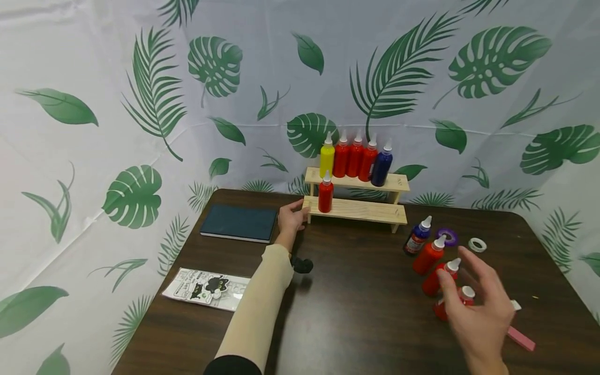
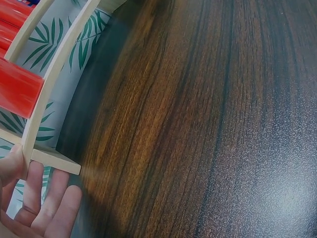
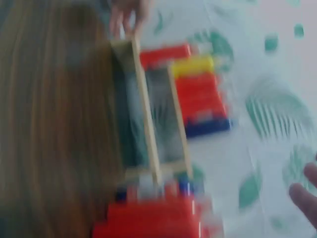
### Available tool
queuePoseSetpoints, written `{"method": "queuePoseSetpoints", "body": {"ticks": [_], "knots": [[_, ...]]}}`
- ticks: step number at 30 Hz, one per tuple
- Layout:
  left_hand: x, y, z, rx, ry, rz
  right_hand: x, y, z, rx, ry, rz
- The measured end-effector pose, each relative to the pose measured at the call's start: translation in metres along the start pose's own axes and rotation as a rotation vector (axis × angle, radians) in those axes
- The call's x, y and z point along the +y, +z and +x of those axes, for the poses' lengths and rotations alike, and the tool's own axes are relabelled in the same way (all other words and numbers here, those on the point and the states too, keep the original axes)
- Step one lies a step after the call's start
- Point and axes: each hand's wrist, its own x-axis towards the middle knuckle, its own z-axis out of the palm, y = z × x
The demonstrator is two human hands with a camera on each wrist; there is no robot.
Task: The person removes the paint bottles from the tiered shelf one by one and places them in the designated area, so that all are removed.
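Observation:
My left hand (image 1: 291,221) grips the left end of a two-tier wooden rack (image 1: 361,209), thumb on top of the lower board and fingers below it. On that board stands a red squeeze bottle (image 1: 325,198). A yellow bottle (image 1: 326,160), several red ones and a dark blue bottle (image 1: 382,169) line the upper tier. At the right, my right hand (image 1: 480,315) hovers with thumb and fingers spread, holding nothing. Beside it stand a dark blue bottle (image 1: 415,241) and several red bottles (image 1: 427,259), partly hidden by the hand. The right wrist view is blurred.
A dark notebook (image 1: 240,221) and a cat-printed packet (image 1: 206,286) lie on the left of the dark wooden table (image 1: 356,291). Past the right-hand bottles are a purple tape roll (image 1: 454,239), a white roll (image 1: 479,250) and a pink bar (image 1: 522,339). A leaf-patterned cloth (image 1: 262,62) hangs behind.

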Motion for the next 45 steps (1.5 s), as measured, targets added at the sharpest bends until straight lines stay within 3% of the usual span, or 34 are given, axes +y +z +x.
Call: {"method": "queuePoseSetpoints", "body": {"ticks": [3,7,10,15,22,27,33,39,45], "knots": [[0.001,0.001,0.001,0.004,-0.013,0.012,-0.004,0.031,0.006,-0.172,0.012,0.046],[0.002,0.003,0.003,0.006,-0.016,0.022,0.006,0.081,0.015,-0.390,0.126,0.071],[0.000,0.003,0.005,-0.004,-0.026,0.027,0.019,0.120,0.021,-0.502,0.198,0.121],[-0.001,0.002,0.007,-0.006,-0.044,0.031,0.033,0.176,0.035,-0.624,0.255,0.162],[0.001,0.003,0.009,0.004,-0.031,0.031,0.030,0.233,0.068,-0.745,0.244,0.012],[-0.001,0.004,0.012,0.004,-0.037,0.042,0.023,0.254,0.079,-0.757,0.281,-0.009],[-0.001,0.004,0.011,-0.002,-0.040,0.025,0.023,0.264,0.079,-0.742,0.242,0.010],[-0.001,0.003,0.009,-0.014,-0.041,0.020,0.025,0.263,0.075,-0.695,0.276,-0.017],[0.002,0.000,0.007,-0.001,-0.061,0.013,0.026,0.250,0.064,-0.609,0.296,0.027]]}}
